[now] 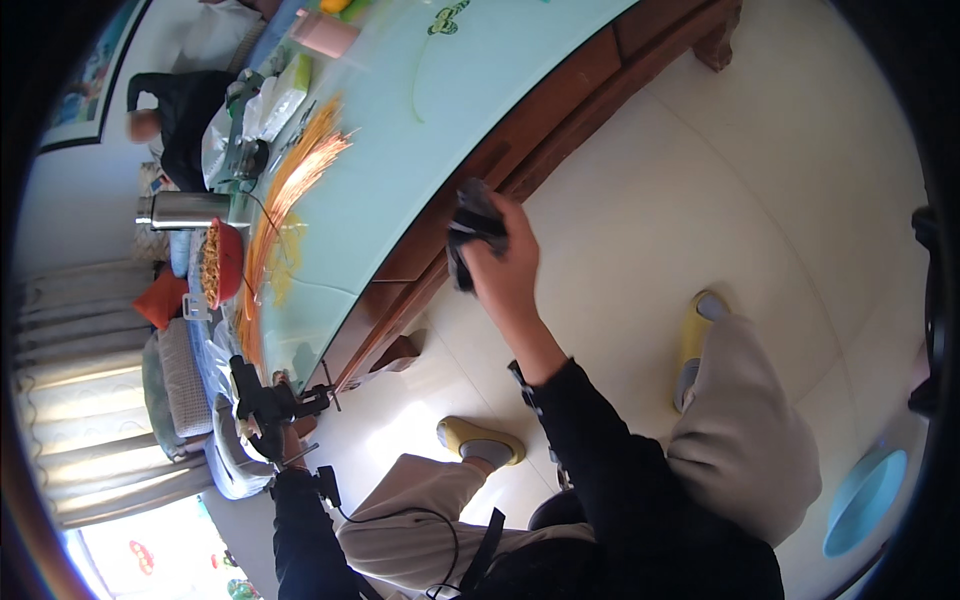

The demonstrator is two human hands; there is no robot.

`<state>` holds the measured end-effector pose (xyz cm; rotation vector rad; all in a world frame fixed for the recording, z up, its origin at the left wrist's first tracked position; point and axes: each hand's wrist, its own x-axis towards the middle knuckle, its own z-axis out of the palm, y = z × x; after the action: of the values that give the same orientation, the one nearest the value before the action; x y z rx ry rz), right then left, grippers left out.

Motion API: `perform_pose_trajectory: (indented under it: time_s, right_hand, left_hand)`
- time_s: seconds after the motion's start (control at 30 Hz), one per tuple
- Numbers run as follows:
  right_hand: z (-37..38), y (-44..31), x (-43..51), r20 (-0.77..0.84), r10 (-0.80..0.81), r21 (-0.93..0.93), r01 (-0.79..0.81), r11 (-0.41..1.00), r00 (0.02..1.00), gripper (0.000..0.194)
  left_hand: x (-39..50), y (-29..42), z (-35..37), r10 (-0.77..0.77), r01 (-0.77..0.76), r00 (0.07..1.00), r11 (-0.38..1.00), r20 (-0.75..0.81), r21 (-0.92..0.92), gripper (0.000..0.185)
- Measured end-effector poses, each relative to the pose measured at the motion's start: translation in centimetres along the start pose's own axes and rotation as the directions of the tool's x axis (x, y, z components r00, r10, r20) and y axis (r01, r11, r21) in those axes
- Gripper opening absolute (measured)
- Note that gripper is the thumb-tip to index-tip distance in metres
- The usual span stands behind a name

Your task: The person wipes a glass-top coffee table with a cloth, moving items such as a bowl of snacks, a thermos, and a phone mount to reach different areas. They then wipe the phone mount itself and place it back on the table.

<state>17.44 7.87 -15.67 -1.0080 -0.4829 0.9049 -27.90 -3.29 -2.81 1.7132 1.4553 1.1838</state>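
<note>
My right hand [504, 266] is closed around a crumpled dark, shiny item [474, 225], perhaps cloth or plastic film, in front of the wooden table's drawer side. At the glass-covered table's near left corner is a black clamp [266, 401] with metal screw handles. My left hand [294, 439] grips it from below; the clamp hides most of the fingers. Beyond it, a long bundle of thin orange-brown strands [289, 191] lies along the table [420, 157], with loose yellow strands [285, 259] beside it.
A red bowl of food [229, 262], a steel flask [191, 210], a tissue pack [289, 90] and a pink container [324, 34] stand on the table's far side. Another person [187, 124] in dark clothing is beyond them. A blue basin [865, 502] is at right; a cable hangs by my left sleeve.
</note>
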Motion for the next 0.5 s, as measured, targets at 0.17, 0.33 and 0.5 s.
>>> perform_pose_trajectory:
  time_s: [0.17,0.33,0.5]
  right_hand:
    - [-6.6,-7.7,-4.2,0.015,-0.726,0.013,0.725,0.688,0.688,0.053]
    - [-11.3,-11.7,-9.3,-0.026,-0.557,0.084,0.557,0.826,0.830,0.053]
    - [-11.8,-11.1,-8.9,0.028,-0.524,0.079,0.520,0.850,0.851,0.052]
  left_hand:
    - [-0.5,-0.1,0.2,-0.001,0.001,1.000,0.999,0.000,-0.035,0.018]
    - [-1.0,-0.3,0.3,0.009,-0.010,1.000,0.997,-0.011,-0.078,0.018]
    - [-0.6,-0.4,0.4,0.012,-0.012,1.000,0.995,0.005,-0.095,0.018]
